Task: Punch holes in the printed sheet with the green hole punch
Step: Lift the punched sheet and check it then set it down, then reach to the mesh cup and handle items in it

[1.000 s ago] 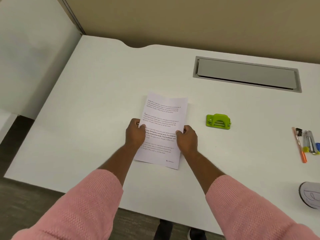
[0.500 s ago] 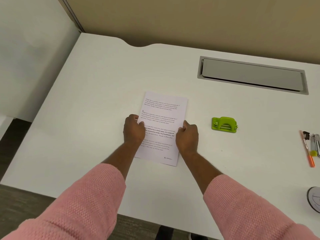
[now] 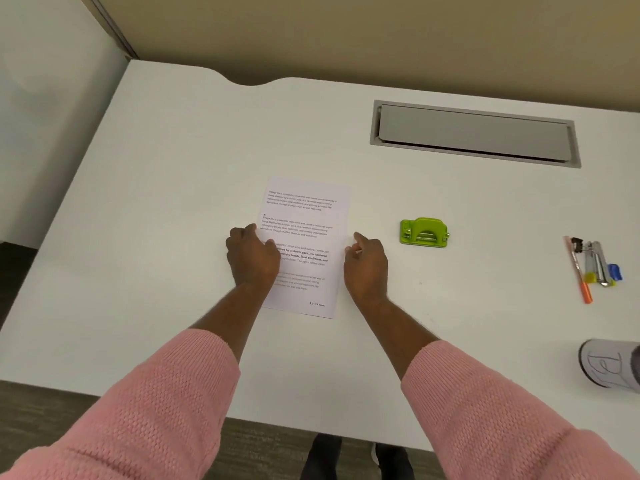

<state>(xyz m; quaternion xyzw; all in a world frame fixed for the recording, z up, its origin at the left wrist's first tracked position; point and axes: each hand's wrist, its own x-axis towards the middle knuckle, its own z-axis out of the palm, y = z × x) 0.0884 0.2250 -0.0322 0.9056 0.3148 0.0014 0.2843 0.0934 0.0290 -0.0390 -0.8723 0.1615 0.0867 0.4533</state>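
Note:
The printed sheet point(image 3: 306, 220) lies flat on the white desk point(image 3: 173, 168), with its long side running away from me. My left hand point(image 3: 252, 259) is at the sheet's left edge, thumb on top of the paper and fingers curled at the edge, holding it. My right hand point(image 3: 366, 265) hovers just off the right edge with loosely curled fingers and holds nothing; its thumb is near the paper's edge. The green hole punch point(image 3: 424, 232) sits on the desk to the right of the sheet, a short way beyond my right hand, untouched.
A grey cable hatch point(image 3: 474, 133) is set into the desk at the back right. An orange pen point(image 3: 577, 270), a binder clip and a stapler point(image 3: 597, 263) lie at the far right. A paper roll point(image 3: 609, 365) rests at the right edge.
The sheet has been laid flat on the desk. My right hand has let go of its right edge and moved slightly right; the left hand stays on the left edge.

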